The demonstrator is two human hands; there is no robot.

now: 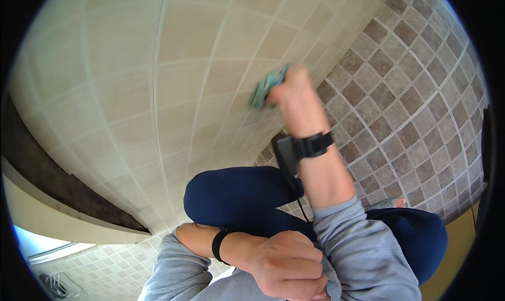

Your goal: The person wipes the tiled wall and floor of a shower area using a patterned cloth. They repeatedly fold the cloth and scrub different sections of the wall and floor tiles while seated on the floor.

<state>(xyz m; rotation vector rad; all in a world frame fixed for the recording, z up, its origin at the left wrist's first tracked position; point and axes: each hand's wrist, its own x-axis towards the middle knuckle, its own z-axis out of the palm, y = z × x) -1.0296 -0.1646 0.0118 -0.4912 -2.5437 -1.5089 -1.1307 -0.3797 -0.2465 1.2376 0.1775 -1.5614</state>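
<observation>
My right hand (294, 84), blurred, is stretched forward to the wall and grips a striped green cloth (266, 88). The cloth is at or very near the beige tiled wall (189, 76); contact cannot be told. A black device on a strap (302, 149) is round my right wrist, with a thin cable below it. My left hand (290, 265) is closed in a fist near my chest, against the grey sleeve and top. Its fingertips are partly hidden, and nothing shows in it. A black band circles the left wrist.
My bent knees in dark blue trousers (236, 194) are close to the wall. Brown and grey floor tiles (378, 100) lie at the right, with a foot in a sandal (388, 203). A dark recess (75, 186) runs along the left, and a wire rack (59, 285) is at the lower left.
</observation>
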